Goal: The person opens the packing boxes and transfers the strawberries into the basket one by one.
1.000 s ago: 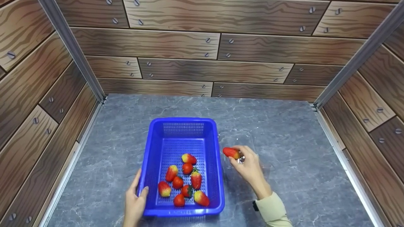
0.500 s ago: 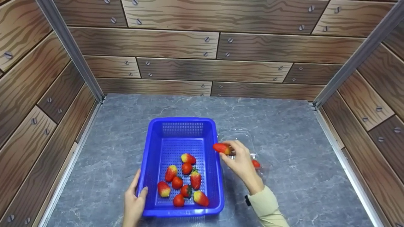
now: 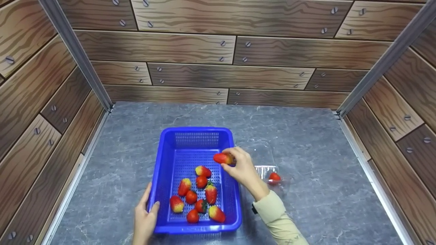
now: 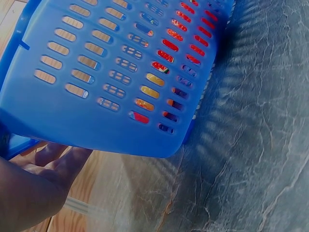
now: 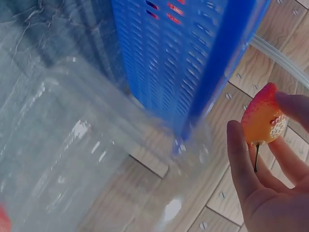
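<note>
My left hand (image 3: 144,216) grips the near left rim of a blue plastic basket (image 3: 197,230), thumb over the edge and fingers outside. Between thumb and fingertips my right hand (image 3: 242,168) pinches a red and yellow strawberry (image 3: 222,158), held above the basket's right rim. Its thin stem shows in the right wrist view, where the strawberry (image 5: 260,116) is up in the air. In the near half of the basket lie several strawberries (image 3: 211,194) and small red tomatoes (image 3: 192,216). Through the holes of the basket wall (image 4: 130,72), red and yellow patches show in the left wrist view.
An open clear plastic box (image 3: 267,168) stands right of the basket, partly behind my right forearm. A red tomato-like fruit (image 3: 274,178) sits in it. Wood-patterned walls (image 3: 190,75) enclose the grey marbled table (image 3: 316,146) at the back and sides.
My right hand has carried the strawberry left from the clear box to over the basket rim. The red fruit in the box has come into view. My left hand stays at the basket.
</note>
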Available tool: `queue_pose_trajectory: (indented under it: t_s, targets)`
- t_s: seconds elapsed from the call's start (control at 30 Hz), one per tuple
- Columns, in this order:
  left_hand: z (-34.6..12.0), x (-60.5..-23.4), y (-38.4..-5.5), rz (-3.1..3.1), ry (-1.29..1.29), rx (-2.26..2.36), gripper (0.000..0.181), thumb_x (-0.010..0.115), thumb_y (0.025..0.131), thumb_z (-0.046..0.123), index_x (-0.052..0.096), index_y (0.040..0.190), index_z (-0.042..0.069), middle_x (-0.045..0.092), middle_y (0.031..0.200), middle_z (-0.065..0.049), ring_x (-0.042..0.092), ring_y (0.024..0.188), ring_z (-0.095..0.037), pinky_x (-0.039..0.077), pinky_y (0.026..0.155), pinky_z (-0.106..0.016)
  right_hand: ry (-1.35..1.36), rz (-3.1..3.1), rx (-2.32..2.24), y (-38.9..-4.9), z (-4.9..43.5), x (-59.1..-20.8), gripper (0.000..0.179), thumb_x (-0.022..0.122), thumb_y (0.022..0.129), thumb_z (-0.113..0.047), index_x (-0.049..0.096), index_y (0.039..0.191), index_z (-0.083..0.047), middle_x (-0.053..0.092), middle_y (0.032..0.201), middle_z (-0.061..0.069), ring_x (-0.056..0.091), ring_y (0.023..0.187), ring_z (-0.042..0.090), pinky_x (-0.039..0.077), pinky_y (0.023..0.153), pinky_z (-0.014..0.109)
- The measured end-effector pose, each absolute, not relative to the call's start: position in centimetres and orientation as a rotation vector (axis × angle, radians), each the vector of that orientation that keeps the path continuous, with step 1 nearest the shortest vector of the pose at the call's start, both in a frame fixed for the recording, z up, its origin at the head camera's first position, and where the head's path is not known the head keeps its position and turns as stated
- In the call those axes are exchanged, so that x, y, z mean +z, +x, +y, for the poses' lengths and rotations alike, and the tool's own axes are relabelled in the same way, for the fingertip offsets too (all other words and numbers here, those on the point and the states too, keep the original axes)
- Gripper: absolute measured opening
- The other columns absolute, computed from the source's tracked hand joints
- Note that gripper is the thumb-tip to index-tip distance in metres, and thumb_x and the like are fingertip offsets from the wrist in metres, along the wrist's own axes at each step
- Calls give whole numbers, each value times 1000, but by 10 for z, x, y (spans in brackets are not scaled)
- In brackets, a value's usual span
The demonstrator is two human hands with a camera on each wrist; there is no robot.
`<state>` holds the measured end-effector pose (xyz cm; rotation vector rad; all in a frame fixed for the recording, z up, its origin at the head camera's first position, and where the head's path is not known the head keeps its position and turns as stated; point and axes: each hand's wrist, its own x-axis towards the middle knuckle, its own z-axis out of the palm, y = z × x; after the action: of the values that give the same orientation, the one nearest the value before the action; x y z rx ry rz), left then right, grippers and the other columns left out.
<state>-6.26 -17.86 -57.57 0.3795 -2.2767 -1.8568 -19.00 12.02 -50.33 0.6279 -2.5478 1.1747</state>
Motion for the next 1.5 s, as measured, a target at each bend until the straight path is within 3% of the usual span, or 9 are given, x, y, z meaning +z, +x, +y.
queue_pose_trajectory:
  t_s: [0.2,0.47,0.87,1.13,1.5]
  targets:
    - [-179,-575,-63,-2276,383,-1861,68,56,88,-12,38,152,6,38,153,-21,43,134,-42,40,108,-52,666,-2621,1160,-195,109,-513,34,80,74,-1,70,106,-2,66,102,11,63,94,28,56,83,43]
    - [-179,-575,-63,-2252,374,-1886,69,56,88,-12,38,152,7,39,152,-21,44,133,-40,42,106,-51,755,-2800,1015,-193,96,-523,36,79,74,-1,70,108,-4,64,101,8,62,91,25,58,80,37]
    - [-177,-576,-64,-2255,386,-1908,69,55,89,-12,37,153,8,38,153,-21,43,134,-42,40,108,-54,927,-2770,249,-193,86,-551,31,82,67,-12,70,95,-9,63,83,3,62,68,24,53,56,35]
    - [-179,-576,-63,-2256,368,-1884,70,56,88,-12,38,152,8,37,154,-18,41,137,-39,37,111,-50,946,-2809,33,-192,82,-557,26,81,70,-21,68,91,-11,69,80,4,63,68,24,51,62,36]
    - [-177,-577,-63,-2223,372,-1906,67,53,88,-15,39,151,4,41,150,-24,47,131,-41,43,105,-51,988,-2778,61,-193,81,-560,24,80,67,-12,69,88,-14,72,80,1,65,68,23,47,61,34]
